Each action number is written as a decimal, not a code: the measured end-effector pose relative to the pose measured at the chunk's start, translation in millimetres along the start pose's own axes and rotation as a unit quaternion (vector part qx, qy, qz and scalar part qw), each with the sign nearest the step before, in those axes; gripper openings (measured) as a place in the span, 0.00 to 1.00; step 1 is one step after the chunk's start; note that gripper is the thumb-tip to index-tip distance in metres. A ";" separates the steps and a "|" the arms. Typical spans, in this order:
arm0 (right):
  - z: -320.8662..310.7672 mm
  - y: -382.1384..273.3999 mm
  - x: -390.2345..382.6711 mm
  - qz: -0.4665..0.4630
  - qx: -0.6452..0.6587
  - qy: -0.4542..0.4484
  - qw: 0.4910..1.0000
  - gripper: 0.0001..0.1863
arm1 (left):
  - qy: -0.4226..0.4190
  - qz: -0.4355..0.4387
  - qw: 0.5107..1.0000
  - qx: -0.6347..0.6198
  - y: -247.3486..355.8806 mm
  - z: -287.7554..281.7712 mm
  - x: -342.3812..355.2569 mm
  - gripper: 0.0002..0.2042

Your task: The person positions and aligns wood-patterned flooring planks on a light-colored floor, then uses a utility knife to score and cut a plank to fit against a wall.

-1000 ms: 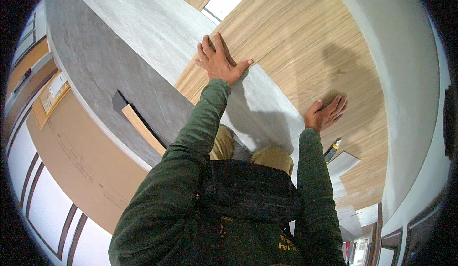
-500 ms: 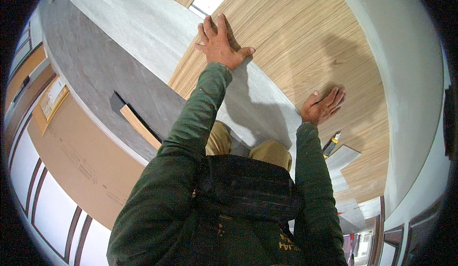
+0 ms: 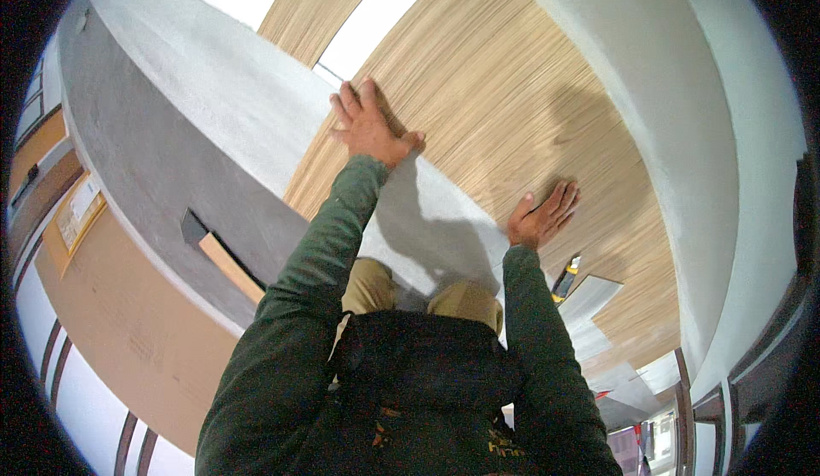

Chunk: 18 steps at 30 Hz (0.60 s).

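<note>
My left hand lies with fingers spread on the edge of the wood-grain floor planks, close to where they meet the bare grey floor. Lower and to the right, my right hand rests palm down on the same planks, its fingers stretched out and its thumb apart. Neither hand holds anything. Beside my right forearm lies a yellow and black utility knife, next to a grey plank offcut. My knees are on the floor between my arms.
At the left, a dark tool with a wooden strip lies on the dark grey floor band. Beyond it stands a large brown cardboard sheet. A pale wall curves along the right. White strips show between planks at the top.
The whole view has shifted, so the planks and both hands appear lower and further left. Relative to the planks, my hands have hardly moved.
</note>
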State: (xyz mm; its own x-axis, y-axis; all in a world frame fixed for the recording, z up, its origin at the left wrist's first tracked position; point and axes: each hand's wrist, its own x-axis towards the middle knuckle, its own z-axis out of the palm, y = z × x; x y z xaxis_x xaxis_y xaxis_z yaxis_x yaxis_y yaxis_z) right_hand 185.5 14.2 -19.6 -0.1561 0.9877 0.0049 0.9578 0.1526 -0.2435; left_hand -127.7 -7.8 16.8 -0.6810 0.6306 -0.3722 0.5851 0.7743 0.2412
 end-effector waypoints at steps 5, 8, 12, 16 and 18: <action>3.9 2.8 1.6 -0.015 0.014 -0.001 1.000 0.36 | -0.013 0.019 0.996 -0.088 51.6 -12.2 39.5 0.62; -1.0 0.1 3.6 -0.004 0.020 -0.011 1.000 0.35 | -0.015 -0.007 1.000 -0.024 74.7 -0.6 47.4 0.64; 0.4 3.7 5.8 -0.013 0.014 0.005 1.000 0.35 | -0.012 0.004 1.000 -0.017 71.7 5.9 47.0 0.65; 0.6 2.4 4.8 -0.006 0.025 -0.006 1.000 0.35 | -0.018 0.001 1.000 -0.010 70.8 6.0 44.8 0.65; -1.0 0.9 5.1 -0.002 0.020 -0.008 1.000 0.35 | -0.016 0.000 1.000 -0.001 69.0 5.9 44.5 0.64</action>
State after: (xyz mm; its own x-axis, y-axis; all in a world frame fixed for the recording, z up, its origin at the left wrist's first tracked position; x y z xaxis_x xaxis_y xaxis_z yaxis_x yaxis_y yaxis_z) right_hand 185.8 19.5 -18.8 -0.1638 0.9864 -0.0103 0.9471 0.1543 -0.2816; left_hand -115.1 73.3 11.6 -0.6664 0.6291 -0.4002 0.5844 0.7740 0.2436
